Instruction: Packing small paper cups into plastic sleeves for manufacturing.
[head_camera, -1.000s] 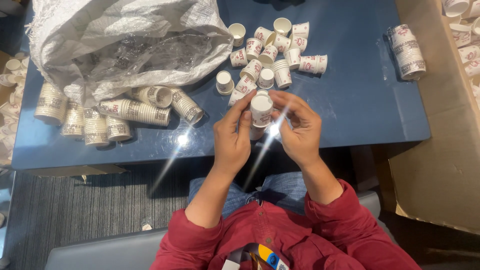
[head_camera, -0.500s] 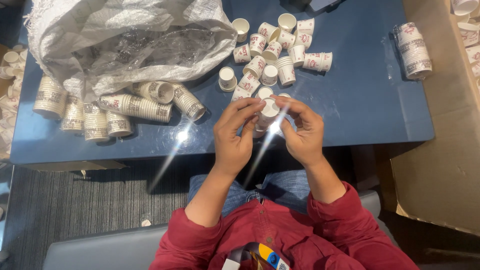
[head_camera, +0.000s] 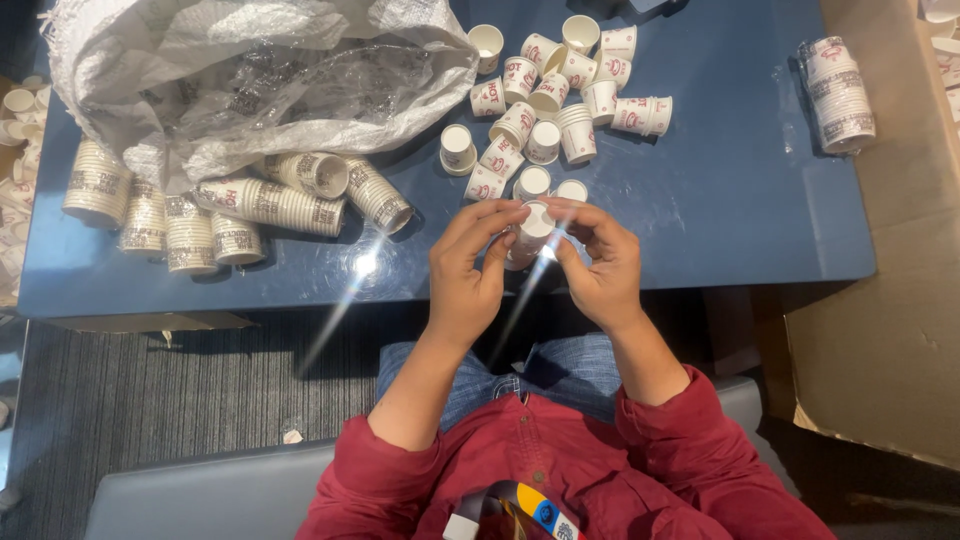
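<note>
— What have we got between the hands?

— We see a small paper cup (head_camera: 531, 228), white with red print, held just above the near edge of the blue table (head_camera: 720, 210). The left hand (head_camera: 468, 268) pinches it from one side with curled fingers, and the right hand (head_camera: 600, 262) grips it from the other, fingertips closed on its rim and wall.

— And right around it?

— Just beyond the cup we find a loose heap of the same cups (head_camera: 555, 95), some upright, some on their sides, two of them nearly touching the fingers. Further left, we count several stacked sleeves of cups (head_camera: 270, 205) lying on the table, half under a crumpled white plastic bag (head_camera: 240, 75).

— Anything at the edges?

— We see one wrapped stack of cups (head_camera: 838, 95) at the far right corner, well apart, and a cardboard box (head_camera: 890, 330) beside the table. The sleeves are red.
</note>
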